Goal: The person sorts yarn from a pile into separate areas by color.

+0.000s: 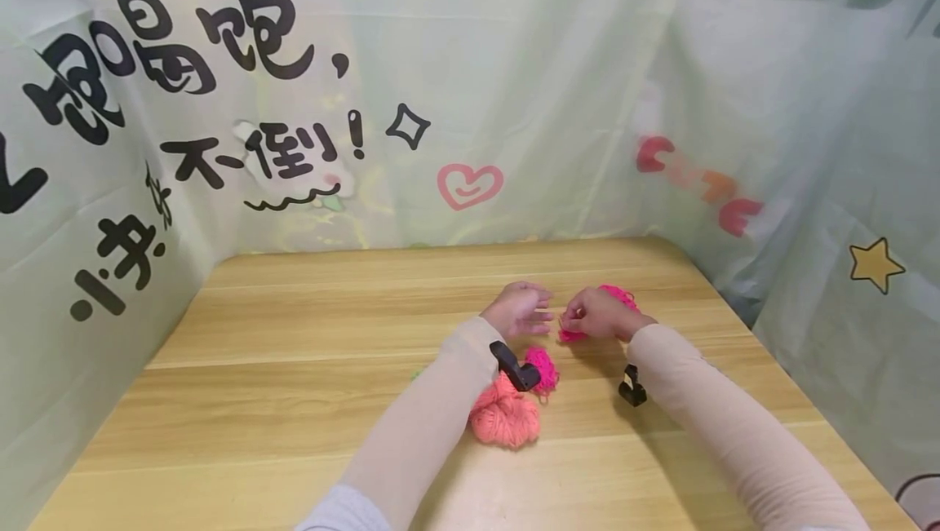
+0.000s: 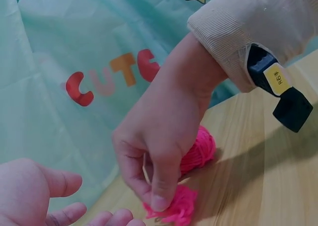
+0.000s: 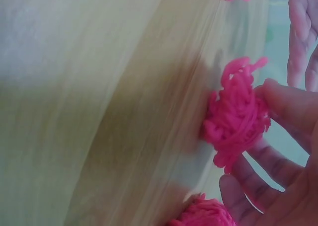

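Note:
My right hand (image 1: pixel 598 315) pinches a small bundle of bright pink yarn (image 3: pixel 236 112) between thumb and fingers, low over the wooden table. In the left wrist view this pink bundle (image 2: pixel 181 206) shows below the thumb tip. Just behind the right hand lies a ball of pink yarn (image 2: pixel 200 149), partly covered by that hand. To the left, my left hand (image 1: pixel 521 311) is held with its fingers loosely extended and nothing in it. Another pink yarn bundle (image 1: pixel 543 369) lies beside the left wrist, touching or close to a coral yarn skein (image 1: pixel 507 417) partly hidden by the forearm.
The wood-grain table (image 1: pixel 294 400) is bounded at the back and sides by a printed cloth curtain (image 1: pixel 558 107). A sliver of something green (image 1: pixel 416 373) peeks out left of the left forearm. Black wrist cameras (image 1: pixel 633 386) stick out from both sleeves.

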A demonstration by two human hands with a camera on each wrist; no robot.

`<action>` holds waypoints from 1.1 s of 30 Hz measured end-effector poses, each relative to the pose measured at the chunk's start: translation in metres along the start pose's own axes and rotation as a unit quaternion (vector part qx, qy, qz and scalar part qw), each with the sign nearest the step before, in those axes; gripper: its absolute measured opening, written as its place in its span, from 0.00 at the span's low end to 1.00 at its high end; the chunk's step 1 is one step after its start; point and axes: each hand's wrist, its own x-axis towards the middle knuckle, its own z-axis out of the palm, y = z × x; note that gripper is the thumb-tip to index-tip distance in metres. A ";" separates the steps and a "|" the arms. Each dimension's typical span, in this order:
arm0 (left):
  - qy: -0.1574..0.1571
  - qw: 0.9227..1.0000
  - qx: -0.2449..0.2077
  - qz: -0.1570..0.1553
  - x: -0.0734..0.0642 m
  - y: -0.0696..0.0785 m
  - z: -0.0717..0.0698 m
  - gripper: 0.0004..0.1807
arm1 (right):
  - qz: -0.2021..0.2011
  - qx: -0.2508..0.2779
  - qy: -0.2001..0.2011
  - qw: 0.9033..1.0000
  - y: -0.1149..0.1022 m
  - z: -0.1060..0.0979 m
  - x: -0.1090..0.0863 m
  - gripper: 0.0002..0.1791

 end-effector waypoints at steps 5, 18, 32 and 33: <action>0.006 1.000 0.012 0.008 -0.001 0.001 -0.008 0.15 | 0.003 -0.045 0.001 0.999 0.003 -0.004 -0.002 0.06; -0.003 0.998 0.064 0.020 -0.009 0.006 -0.041 0.16 | 0.022 -0.118 0.010 0.993 0.008 -0.014 -0.008 0.14; -0.054 0.992 0.112 0.033 -0.033 0.012 -0.066 0.21 | 0.047 0.012 0.052 0.997 0.003 -0.022 -0.014 0.14; -0.059 0.991 0.114 0.032 -0.035 0.012 -0.067 0.21 | 0.042 0.021 0.057 0.997 0.002 -0.021 -0.015 0.14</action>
